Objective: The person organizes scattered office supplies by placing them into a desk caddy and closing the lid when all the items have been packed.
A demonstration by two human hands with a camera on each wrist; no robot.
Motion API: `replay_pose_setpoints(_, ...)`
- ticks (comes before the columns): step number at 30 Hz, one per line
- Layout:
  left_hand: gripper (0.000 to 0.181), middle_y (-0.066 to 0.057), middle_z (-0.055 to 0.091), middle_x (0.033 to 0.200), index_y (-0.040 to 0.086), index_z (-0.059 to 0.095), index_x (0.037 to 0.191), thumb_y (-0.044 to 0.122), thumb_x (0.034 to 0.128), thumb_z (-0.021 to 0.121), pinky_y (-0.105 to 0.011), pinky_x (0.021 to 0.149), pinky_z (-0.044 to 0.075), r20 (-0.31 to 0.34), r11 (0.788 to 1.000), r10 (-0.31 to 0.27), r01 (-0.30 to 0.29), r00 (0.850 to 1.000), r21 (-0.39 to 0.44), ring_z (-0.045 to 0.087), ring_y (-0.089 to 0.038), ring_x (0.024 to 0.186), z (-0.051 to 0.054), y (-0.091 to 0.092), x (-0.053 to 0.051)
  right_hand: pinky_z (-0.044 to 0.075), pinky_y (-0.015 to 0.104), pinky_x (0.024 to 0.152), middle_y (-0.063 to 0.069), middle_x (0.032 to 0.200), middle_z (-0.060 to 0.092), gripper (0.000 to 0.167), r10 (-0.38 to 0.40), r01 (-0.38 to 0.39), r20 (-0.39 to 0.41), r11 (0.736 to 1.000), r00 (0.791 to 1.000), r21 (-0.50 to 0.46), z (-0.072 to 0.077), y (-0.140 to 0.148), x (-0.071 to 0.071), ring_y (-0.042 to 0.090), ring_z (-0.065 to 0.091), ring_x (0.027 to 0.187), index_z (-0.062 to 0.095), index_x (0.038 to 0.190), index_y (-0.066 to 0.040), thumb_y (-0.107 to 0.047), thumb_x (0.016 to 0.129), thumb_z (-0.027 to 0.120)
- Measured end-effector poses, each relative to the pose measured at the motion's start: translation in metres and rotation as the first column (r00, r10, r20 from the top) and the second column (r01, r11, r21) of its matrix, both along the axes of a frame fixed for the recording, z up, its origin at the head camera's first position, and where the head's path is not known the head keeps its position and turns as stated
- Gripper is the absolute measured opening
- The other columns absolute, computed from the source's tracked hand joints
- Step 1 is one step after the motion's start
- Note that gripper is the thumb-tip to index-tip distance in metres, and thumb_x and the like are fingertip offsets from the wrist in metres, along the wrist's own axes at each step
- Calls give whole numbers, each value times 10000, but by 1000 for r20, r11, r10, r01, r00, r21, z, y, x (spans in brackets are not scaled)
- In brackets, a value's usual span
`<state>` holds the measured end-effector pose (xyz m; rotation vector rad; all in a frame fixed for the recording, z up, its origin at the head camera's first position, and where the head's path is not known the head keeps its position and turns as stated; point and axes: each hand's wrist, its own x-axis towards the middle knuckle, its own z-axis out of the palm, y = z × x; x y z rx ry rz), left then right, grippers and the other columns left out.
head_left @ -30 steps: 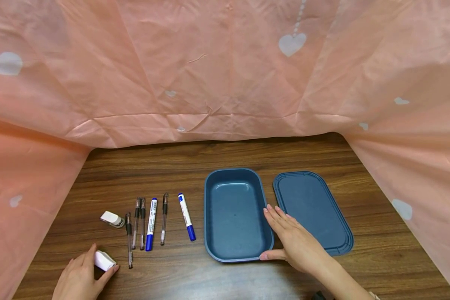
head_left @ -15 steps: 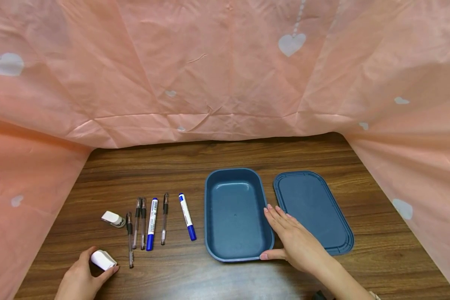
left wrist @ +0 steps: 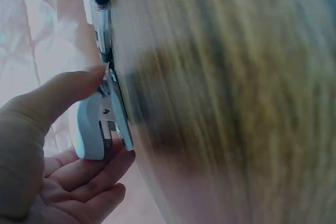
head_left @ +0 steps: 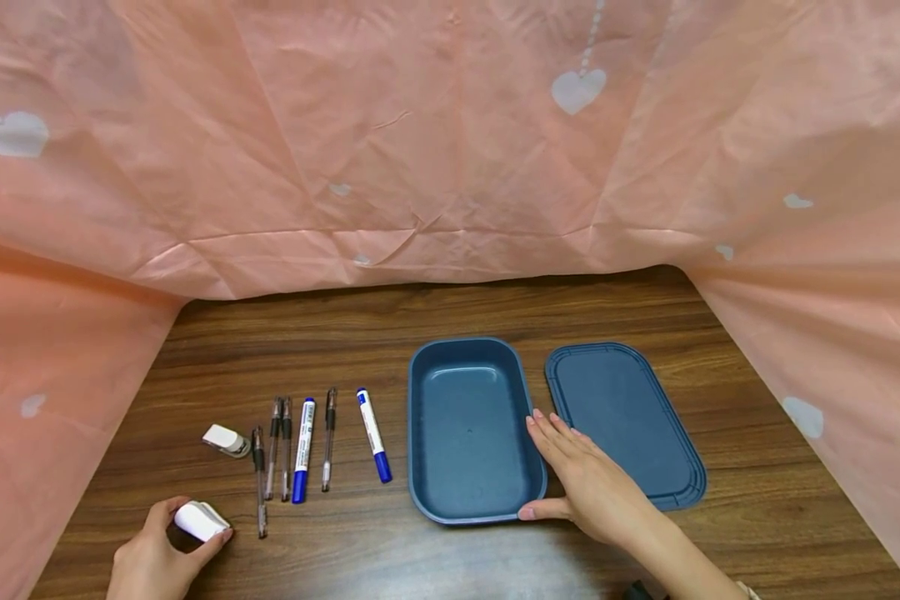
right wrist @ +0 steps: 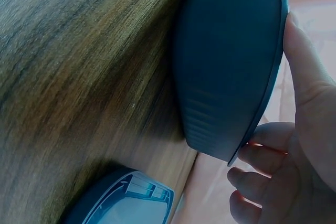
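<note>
At the lower left of the head view, my left hand [head_left: 153, 550] pinches a small white stapler [head_left: 202, 520] between thumb and fingers. In the left wrist view the stapler [left wrist: 105, 121] shows its metal parts, with the thumb at one end and the fingertips at the other, close to the table. My right hand [head_left: 596, 483] rests on the near right corner of a blue plastic box [head_left: 468, 442], fingers straight along the right side and thumb on the near rim. From the right wrist, the box's outer wall [right wrist: 226, 66] is seen with the thumb against its rim.
Right of the box lies its flat blue lid [head_left: 626, 421]. Between stapler and box lie several black gel pens [head_left: 328, 437], two blue-and-white markers [head_left: 303, 450] [head_left: 374, 435], and a small white-and-grey object [head_left: 227, 440]. Pink curtains [head_left: 450, 142] surround the wooden table [head_left: 330, 333].
My left hand has shifted slightly left with the stapler, and its fingers have moved round to the stapler's far end. The right hand and the box have stayed put.
</note>
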<state>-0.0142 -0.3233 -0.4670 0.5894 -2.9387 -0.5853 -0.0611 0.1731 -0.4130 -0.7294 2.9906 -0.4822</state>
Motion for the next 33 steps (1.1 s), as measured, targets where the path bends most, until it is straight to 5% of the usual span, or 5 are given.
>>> replay_pose_setpoints(6, 673, -331, 657, 991, -50, 503, 1168, 242, 672, 851, -525, 597, 484, -94, 1000, 30, -31, 995, -7, 626, -513, 790, 12, 7, 0, 365, 532, 1098, 150, 1533, 378, 954, -1, 1, 5, 1000, 1000, -4, 0, 0, 0, 343, 374, 1410, 377, 1478, -48, -619, 764, 651)
replay_pose_setpoints(13, 666, -360, 644, 1003, -58, 498, 1191, 205, 678, 832, -579, 598, 450, -195, 998, -58, 57, 979, -12, 603, -552, 752, 25, 14, -11, 370, 528, 1096, 168, 1526, 381, 951, 6, -6, 2, 1000, 1000, -10, -1, 0, -1, 358, 389, 1397, 385, 1469, -29, -596, 760, 670)
replay_pose_setpoints(17, 687, -366, 640, 1028, -71, 469, 1196, 178, 672, 835, -596, 631, 461, -257, 993, -115, 117, 960, -8, 605, -573, 826, 31, 25, -22, 371, 528, 1094, 169, 1527, 380, 948, 7, -7, 11, 1000, 1000, -8, -1, -1, 0, 361, 388, 1398, 383, 1469, -28, -589, 762, 673)
replay_pose_setpoints(24, 667, -384, 644, 970, -89, 466, 1137, 134, 647, 859, -533, 555, 495, -359, 971, -231, 234, 904, -36, 639, -533, 774, 44, 50, -46, 360, 538, 1100, 168, 1535, 368, 951, 1, -1, 36, 1000, 999, -8, 0, -2, -1, 369, 369, 1407, 378, 1472, -28, -592, 764, 668)
replay_pose_setpoints(33, 673, -360, 651, 1043, -73, 463, 1189, 152, 685, 849, -493, 619, 541, -327, 940, -324, 342, 888, -5, 671, -463, 885, 60, 97, -80, 353, 535, 1106, 172, 1533, 370, 953, -4, 4, 39, 1000, 999, -4, 1, -2, -1, 363, 363, 1412, 380, 1470, -27, -592, 760, 671)
